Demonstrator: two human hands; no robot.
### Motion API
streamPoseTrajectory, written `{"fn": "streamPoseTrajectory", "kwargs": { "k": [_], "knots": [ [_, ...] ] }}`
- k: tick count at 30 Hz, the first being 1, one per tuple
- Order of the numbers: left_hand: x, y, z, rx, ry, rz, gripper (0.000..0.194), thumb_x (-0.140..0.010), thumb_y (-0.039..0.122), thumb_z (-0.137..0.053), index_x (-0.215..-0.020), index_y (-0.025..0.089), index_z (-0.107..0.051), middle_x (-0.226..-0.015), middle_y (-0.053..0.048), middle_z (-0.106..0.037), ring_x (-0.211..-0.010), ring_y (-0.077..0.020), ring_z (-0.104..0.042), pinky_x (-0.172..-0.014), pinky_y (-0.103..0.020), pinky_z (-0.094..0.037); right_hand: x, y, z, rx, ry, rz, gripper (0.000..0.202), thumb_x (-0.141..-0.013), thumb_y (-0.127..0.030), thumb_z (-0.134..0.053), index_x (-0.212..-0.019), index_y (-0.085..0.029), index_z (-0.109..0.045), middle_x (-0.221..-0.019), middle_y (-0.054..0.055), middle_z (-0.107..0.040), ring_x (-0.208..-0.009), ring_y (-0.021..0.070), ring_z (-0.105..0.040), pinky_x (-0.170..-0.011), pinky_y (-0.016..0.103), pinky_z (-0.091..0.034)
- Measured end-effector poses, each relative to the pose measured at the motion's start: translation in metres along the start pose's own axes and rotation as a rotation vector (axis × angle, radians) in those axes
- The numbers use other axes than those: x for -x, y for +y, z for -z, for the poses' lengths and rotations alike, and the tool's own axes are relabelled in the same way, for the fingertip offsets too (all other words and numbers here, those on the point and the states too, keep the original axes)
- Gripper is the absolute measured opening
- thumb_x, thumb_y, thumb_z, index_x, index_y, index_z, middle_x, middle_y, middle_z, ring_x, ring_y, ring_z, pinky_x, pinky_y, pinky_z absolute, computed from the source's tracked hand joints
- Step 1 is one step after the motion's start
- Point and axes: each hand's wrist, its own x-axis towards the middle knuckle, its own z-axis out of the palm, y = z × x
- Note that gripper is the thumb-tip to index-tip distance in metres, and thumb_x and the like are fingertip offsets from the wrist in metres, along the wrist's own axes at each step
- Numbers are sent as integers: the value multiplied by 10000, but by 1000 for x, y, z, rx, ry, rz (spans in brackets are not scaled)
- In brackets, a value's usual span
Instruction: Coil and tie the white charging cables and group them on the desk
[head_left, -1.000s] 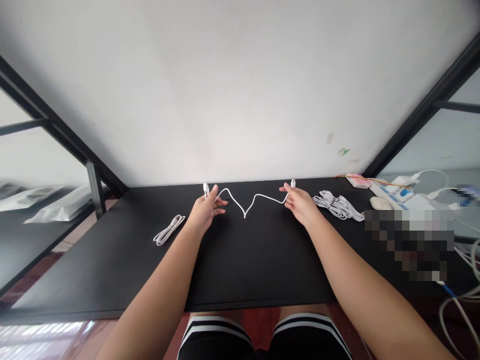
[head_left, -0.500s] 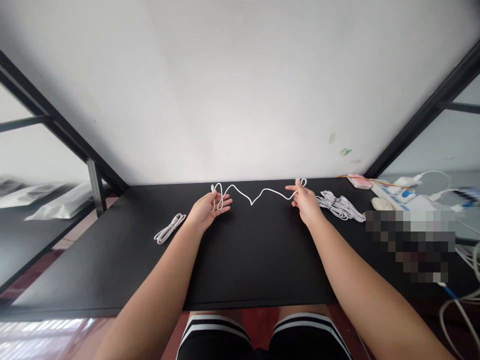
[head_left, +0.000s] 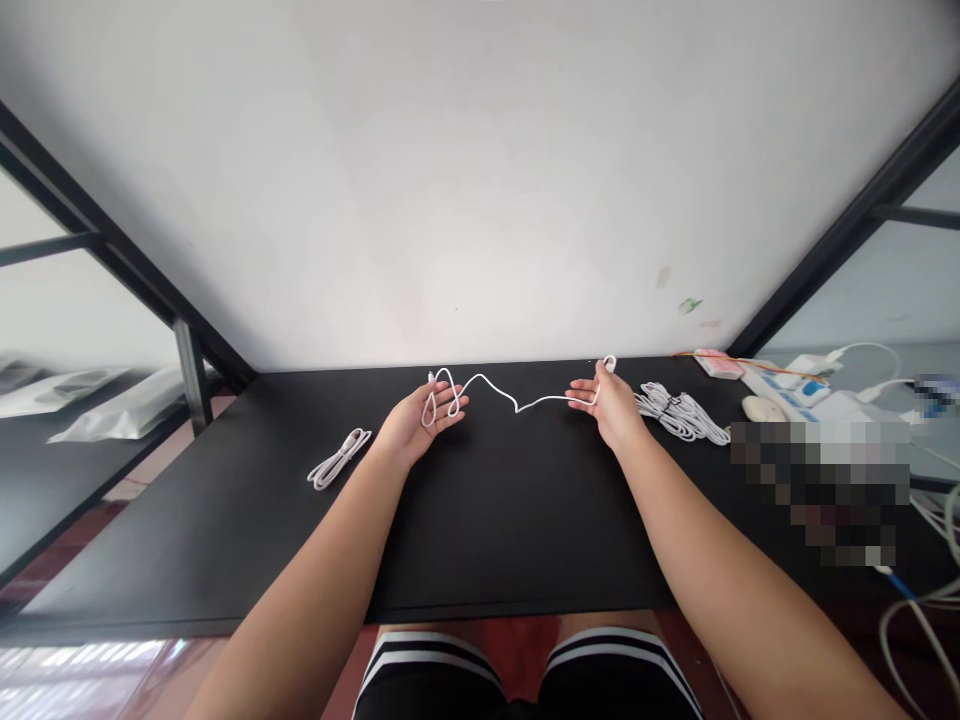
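- Over the counter [head_left: 510, 520], our cable [head_left: 516, 408] spans both hands.
- Our left hand [head_left: 405, 425] and right hand [head_left: 619, 412] grip it, fingers partly spread.
- We should keep the loops untwisted, without tugging.

On the desk [head_left: 510, 520], a coiled cable [head_left: 339, 460] lies left of the left hand [head_left: 424, 415], a loose cable [head_left: 517, 407] spans to the right hand [head_left: 604, 398], and bundled cables [head_left: 681, 413] lie farther right, before the wall [head_left: 480, 200].
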Motion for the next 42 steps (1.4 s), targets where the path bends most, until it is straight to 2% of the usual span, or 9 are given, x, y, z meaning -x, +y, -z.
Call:
{"fn": "streamPoseTrajectory", "kwargs": {
  "k": [3, 7, 12, 17, 25, 31, 34, 37, 42],
  "knots": [
    [3, 2, -2, 14, -38, 19, 257, -911, 336, -597, -991, 93, -624, -1131, -183, -705, -949, -282, -739, -706, -352, -634, 13, -3, -5, 67, -120, -62, 397, -946, -524, -565, -753, -178, -540, -816, 129, -747, -684, 229, -746, -543, 316, -604],
    [7, 2, -6, 7, -110, 48, 337, -912, 404, -570, -1027, 93, -630, -1152, -207, -695, -995, -303, -727, -746, -380, -629, 31, -7, -13, 122, -289, -119, 316, -968, -403, -578, -862, -120, -668, -1064, 204, -745, -807, 254, -763, -650, 339, -633],
    [10, 1, -9, 1, -167, 91, 420, -914, 456, -550, -1108, 89, -616, -1214, -226, -670, -1081, -336, -698, -809, -424, -617, 37, -3, -16, 184, -388, -183, 221, -944, -311, -629, -996, -109, -702, -1106, 208, -740, -819, 256, -764, -656, 343, -644],
    [12, 2, -9, -2, -201, 103, 422, -924, 449, -542, -1129, 86, -608, -1236, -237, -660, -1103, -343, -689, -823, -424, -612, 31, 1, -13, 156, -408, -209, 196, -932, -253, -646, -1037, -94, -693, -1128, 207, -734, -828, 253, -767, -702, 353, -653],
    [6, -5, -7, -6, -140, 111, 280, -915, 315, -593, -1054, 73, -612, -1189, -244, -680, -1029, -316, -721, -823, -391, -618, 27, 2, -11, 162, -364, -202, 179, -927, -222, -642, -1028, -83, -693, -1129, 211, -732, -792, 244, -766, -707, 361, -656],
    [2, -10, -6, -77, -63, 59, 124, -869, 139, -590, -985, 93, -586, -1046, -208, -725, -772, -206, -738, -680, -317, -615, 26, 1, -10, 155, -365, -188, 168, -911, -208, -660, -1038, -106, -700, -1133, 193, -736, -818, 241, -764, -714, 365, -658],
    [0, -12, -8, -133, -43, 66, 54, -862, 171, -564, -836, 128, -542, -850, -131, -724, -429, -74, -534, -358, -183, -394, 30, -1, -12, 136, -391, -176, 166, -916, -213, -655, -1041, -117, -709, -1160, 187, -728, -835, 237, -763, -740, 371, -655],
    [-1, -17, -14, -159, -74, 98, 212, -891, 295, -502, -726, 163, -479, -614, -25, -602, -324, -36, -315, -296, -172, -139, 37, 1, -18, 84, -469, -158, 175, -911, -190, -653, -1069, -138, -710, -1209, 171, -713, -889, 236, -759, -796, 382, -645],
    [5, -35, -27, -353, -96, -69, 404, -835, 543, -643, -753, 197, -450, -567, 43, -507, -342, -41, -326, -331, -178, -149, 54, 11, -31, 50, -617, -155, 231, -910, -207, -647, -1135, -174, -689, -1226, 138, -705, -913, 234, -757, -805, 382, -634]
  ]
}}
